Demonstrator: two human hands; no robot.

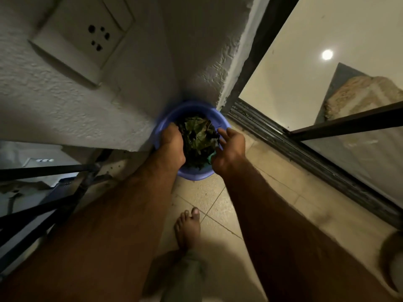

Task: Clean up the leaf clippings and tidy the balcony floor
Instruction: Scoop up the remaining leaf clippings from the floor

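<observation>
A blue plastic tub (pixel 192 174) sits low in the balcony corner, filled with dark green leaf clippings (pixel 197 136). My left hand (pixel 173 147) is at the tub's left rim with fingers curled down into the leaves. My right hand (pixel 229 149) is at the right rim, fingers spread over the pile. A small green scrap (pixel 212 155) shows under its thumb. Whether either hand grips the tub or only presses the leaves is unclear.
A rough white wall (pixel 109 94) with a socket plate (pixel 87 35) stands left. A black railing (pixel 43 192) runs at lower left. The sliding door track (pixel 294 144) and glass door (pixel 359 149) are at right. My bare foot (pixel 188 227) rests on beige tiles (pixel 218 199).
</observation>
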